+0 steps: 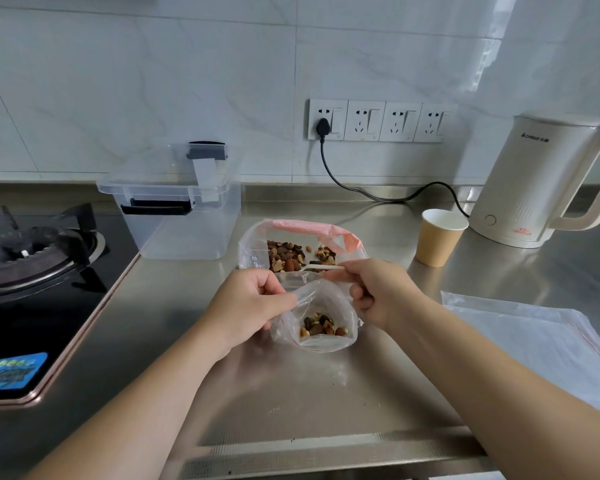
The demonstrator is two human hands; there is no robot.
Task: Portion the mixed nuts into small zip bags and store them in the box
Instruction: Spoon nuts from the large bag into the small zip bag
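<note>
Both hands pinch the small zip bag mouth above the desk: left hand, right hand apparently also holding a spoon. Filling step; next, scoop more nuts.

A small zip bag is held above the tabletop, with the large nut bag just behind it. The box is set behind-left beside the stove; cup and kettle behind-right, spare bags at right.
</note>
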